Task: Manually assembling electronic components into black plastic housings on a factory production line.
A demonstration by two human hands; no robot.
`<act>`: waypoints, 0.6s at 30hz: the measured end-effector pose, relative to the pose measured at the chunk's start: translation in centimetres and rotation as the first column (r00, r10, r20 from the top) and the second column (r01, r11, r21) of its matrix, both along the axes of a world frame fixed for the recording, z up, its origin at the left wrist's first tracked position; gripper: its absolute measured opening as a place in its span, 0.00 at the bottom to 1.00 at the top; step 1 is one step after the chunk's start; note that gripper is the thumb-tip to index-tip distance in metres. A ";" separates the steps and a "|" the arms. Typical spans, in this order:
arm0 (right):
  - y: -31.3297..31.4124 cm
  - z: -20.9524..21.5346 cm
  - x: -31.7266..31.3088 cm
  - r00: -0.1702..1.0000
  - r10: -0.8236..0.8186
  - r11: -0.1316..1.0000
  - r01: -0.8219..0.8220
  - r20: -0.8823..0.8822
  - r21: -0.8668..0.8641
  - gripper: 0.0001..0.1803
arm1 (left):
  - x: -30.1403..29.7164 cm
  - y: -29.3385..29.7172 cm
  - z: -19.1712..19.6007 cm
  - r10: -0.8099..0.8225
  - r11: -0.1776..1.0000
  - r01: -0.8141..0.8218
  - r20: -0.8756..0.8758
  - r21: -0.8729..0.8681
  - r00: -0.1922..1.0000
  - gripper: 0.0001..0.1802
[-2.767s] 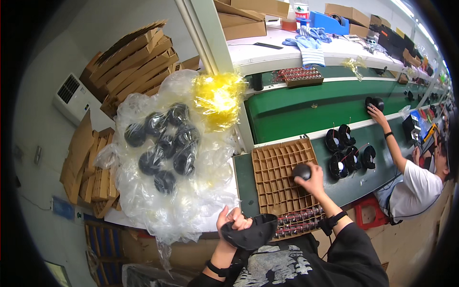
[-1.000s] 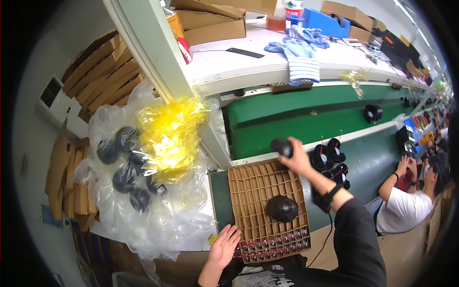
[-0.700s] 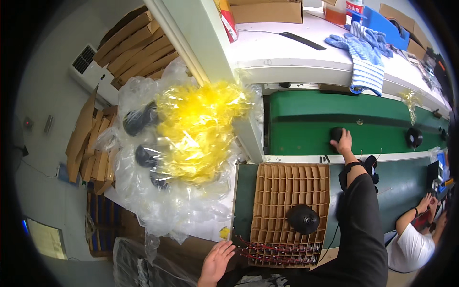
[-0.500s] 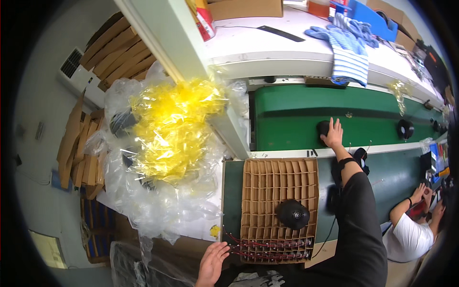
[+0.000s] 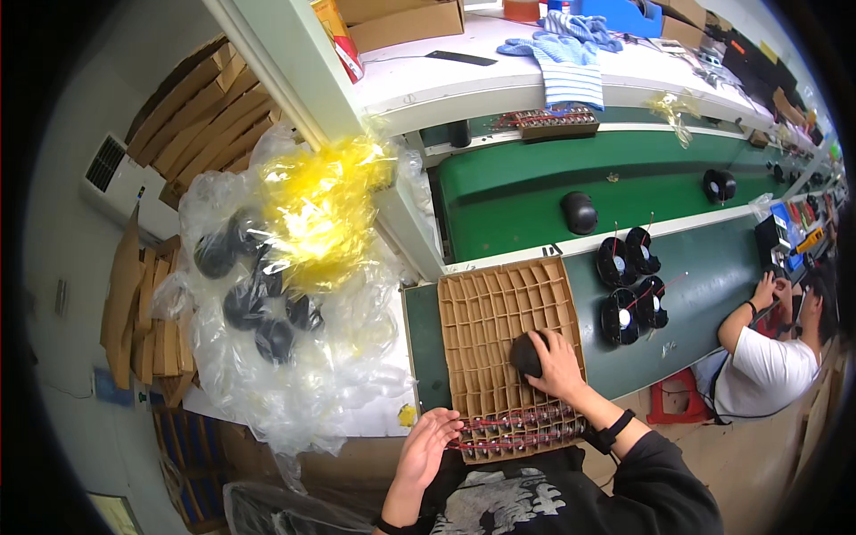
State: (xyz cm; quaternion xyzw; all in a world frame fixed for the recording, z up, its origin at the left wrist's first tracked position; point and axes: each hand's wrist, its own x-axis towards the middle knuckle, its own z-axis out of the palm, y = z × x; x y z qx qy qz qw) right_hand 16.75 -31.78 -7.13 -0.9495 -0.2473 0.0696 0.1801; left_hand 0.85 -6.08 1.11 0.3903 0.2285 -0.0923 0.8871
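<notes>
A brown cardboard divider grid (image 5: pixel 481 312) lies on the dark green bench before me, its near rows filled with small metallic parts on red wires (image 5: pixel 513 439). My right hand (image 5: pixel 557 367) is closed over a black dome-shaped shell (image 5: pixel 526 357) on the grid, thumb and fingers around its side. Beside the grid's near left corner is my left hand (image 5: pixel 428 448), its fingers stretched and close to the red wire ends. I see nothing held in it. Right of the grid stand several open black housings (image 5: pixel 617 316) with white round centres and thin red wires.
Behind the bench runs a green conveyor belt (image 5: pixel 508 205) carrying a black shell (image 5: pixel 580 214). Clear bags (image 5: pixel 357 374) and yellow film (image 5: pixel 325 214) heap at left by an upright post (image 5: pixel 325 89). A co-worker (image 5: pixel 771 374) sits at right. Striped gloves (image 5: pixel 571 71) hang over the shelf edge.
My right hand has come back from the belt to the shell on the grid; a black shell stays on the belt. My left hand has shifted slightly toward the wires. The view has shifted.
</notes>
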 end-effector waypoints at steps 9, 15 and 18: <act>4.3 7.8 -6.8 0.167 0.620 0.212 0.905 -0.767 0.368 0.25 | 0.1 0.9 -0.2 -0.141 0.980 0.114 0.159 0.166 0.977 0.27; 8.6 11.6 -11.6 0.806 0.097 0.728 0.342 -0.584 0.594 0.13 | -0.5 1.1 -1.1 -0.115 0.633 0.228 0.201 -0.740 0.973 0.51; 8.0 11.2 -12.5 0.915 0.157 0.827 0.084 -0.371 0.556 0.14 | -0.6 2.0 -0.8 -0.188 0.679 0.290 0.222 -0.674 0.957 0.53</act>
